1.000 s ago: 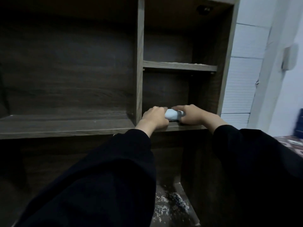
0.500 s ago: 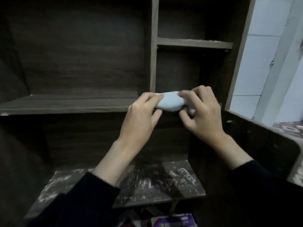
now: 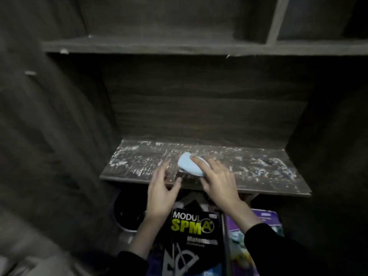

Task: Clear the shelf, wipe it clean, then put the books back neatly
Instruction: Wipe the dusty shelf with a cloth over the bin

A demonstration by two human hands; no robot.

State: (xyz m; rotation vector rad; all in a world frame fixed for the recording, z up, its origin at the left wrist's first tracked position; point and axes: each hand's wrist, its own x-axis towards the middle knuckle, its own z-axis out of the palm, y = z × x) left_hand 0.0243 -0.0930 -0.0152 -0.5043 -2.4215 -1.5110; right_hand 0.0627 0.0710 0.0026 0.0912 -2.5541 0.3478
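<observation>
Books (image 3: 195, 232) lie below the speckled shelf (image 3: 258, 168), beside a dark bin (image 3: 127, 212). Right hand (image 3: 217, 180) cups the blue cloth (image 3: 187, 166) mid-shelf; left hand (image 3: 161, 194) hovers at the front edge, fingers spread, holding nothing.

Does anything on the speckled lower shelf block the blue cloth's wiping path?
No object does. The shelf bears only white specks; the left hand hovers beside the cloth in the right hand; books lie below.

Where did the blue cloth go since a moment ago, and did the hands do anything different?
The light blue cloth came down from the upper shelf to the speckled lower shelf. The left hand let go of it and now hovers beside it, fingers spread; the right hand still holds it on the board. The shelves stay bare of books.
</observation>
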